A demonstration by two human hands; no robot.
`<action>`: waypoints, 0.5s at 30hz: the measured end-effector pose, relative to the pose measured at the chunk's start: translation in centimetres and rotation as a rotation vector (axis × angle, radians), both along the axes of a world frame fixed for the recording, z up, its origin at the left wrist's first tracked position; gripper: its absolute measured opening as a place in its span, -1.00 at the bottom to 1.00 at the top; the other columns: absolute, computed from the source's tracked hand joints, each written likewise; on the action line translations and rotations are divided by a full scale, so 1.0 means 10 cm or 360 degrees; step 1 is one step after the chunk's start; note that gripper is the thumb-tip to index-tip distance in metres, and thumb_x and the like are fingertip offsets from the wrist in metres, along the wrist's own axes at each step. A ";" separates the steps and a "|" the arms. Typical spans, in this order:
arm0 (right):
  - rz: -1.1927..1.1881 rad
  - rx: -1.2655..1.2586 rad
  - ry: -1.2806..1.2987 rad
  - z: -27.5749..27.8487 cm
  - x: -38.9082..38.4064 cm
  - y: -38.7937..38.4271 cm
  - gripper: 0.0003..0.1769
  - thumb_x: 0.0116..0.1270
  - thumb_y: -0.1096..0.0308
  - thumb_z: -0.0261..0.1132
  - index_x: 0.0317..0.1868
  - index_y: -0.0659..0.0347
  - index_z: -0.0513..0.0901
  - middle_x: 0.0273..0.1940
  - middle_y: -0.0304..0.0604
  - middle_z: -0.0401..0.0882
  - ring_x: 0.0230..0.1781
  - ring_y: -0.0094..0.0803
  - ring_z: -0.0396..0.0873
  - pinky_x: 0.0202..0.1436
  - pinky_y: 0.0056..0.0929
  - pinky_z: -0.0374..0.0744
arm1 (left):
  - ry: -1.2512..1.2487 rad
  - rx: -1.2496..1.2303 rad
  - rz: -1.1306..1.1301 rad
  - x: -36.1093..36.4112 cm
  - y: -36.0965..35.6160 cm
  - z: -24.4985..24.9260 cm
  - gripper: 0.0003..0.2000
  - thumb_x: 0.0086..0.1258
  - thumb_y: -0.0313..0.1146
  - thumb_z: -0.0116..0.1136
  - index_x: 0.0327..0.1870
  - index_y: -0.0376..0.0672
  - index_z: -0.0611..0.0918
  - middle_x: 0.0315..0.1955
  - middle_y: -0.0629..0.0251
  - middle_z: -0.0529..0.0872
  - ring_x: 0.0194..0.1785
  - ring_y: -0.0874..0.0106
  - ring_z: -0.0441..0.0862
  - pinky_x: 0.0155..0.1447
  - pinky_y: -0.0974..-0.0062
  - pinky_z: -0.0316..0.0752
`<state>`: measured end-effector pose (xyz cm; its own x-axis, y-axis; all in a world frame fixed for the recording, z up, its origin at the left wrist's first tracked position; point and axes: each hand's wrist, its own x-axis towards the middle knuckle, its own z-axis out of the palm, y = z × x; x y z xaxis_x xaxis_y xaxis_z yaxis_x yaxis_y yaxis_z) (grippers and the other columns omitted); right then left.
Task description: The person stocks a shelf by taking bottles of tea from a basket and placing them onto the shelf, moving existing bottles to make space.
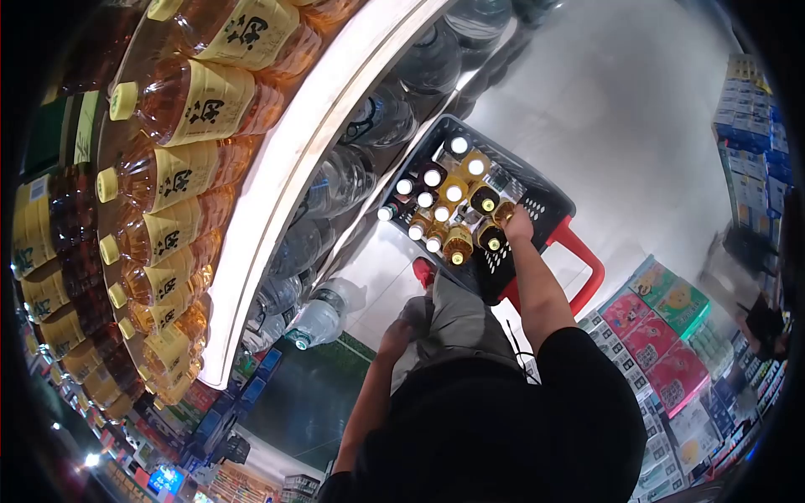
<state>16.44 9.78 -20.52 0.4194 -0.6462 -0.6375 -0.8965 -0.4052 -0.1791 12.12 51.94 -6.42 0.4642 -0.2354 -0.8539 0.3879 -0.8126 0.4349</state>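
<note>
A dark grey shopping basket with a red handle stands on the floor, holding several upright bottles with white or yellow caps. My right hand reaches into its near right side, fingers closed around an amber drink bottle. Beside that bottle are other yellow-capped bottles. My left hand is down by my left knee, against the grey trousers; its fingers are in shadow and hard to make out.
A curved white shelf edge runs along the left, with rows of yellow-capped amber bottles above it. Large clear water bottles line the level below, and one water bottle lies nearer me. Pink and green packs are stacked at right.
</note>
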 end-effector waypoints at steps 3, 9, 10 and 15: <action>0.0092 0.0077 -0.0058 -0.02 -0.08 -0.07 -0.49 0.05 0.26 0.41 0.03 0.13 0.47 0.00 0.02 0.52 0.00 -0.05 0.55 0.03 -0.19 0.54 | 0.0018 0.0047 -0.0023 0.01 -0.05 0.09 -0.63 0.32 -0.18 0.06 0.02 -0.26 0.55 -0.16 0.04 0.67 -0.07 0.25 0.64 0.04 0.35 0.49; -0.0083 0.0038 -0.0214 0.43 -0.29 -0.23 -0.45 -0.07 0.22 0.48 -0.11 0.33 0.50 -0.18 0.08 0.64 -0.13 -0.05 0.62 -0.05 -0.22 0.54 | -0.0060 0.0104 -0.0157 0.19 -0.12 0.24 -0.62 0.32 -0.19 0.07 0.04 -0.27 0.54 -0.13 0.03 0.67 -0.04 0.21 0.63 0.07 0.33 0.48; -0.0097 0.0021 -0.0245 0.50 -0.31 -0.25 -0.44 -0.08 0.19 0.47 -0.12 0.33 0.50 -0.20 0.08 0.64 -0.15 -0.04 0.62 -0.07 -0.21 0.55 | -0.0080 0.0089 -0.0174 0.23 -0.14 0.28 -0.61 0.31 -0.20 0.07 0.05 -0.27 0.54 -0.12 0.02 0.66 -0.04 0.21 0.63 0.08 0.33 0.48; 0.0158 -0.0096 -0.0416 1.11 -0.42 -0.33 -0.50 -0.13 0.13 0.44 -0.26 0.27 0.50 -0.36 0.06 0.62 -0.29 -0.02 0.62 -0.23 -0.18 0.55 | -0.0231 -0.0081 -0.0028 0.28 -0.21 0.53 -0.68 0.34 -0.27 0.00 -0.02 -0.29 0.56 -0.17 -0.04 0.66 -0.01 0.10 0.61 0.10 0.28 0.45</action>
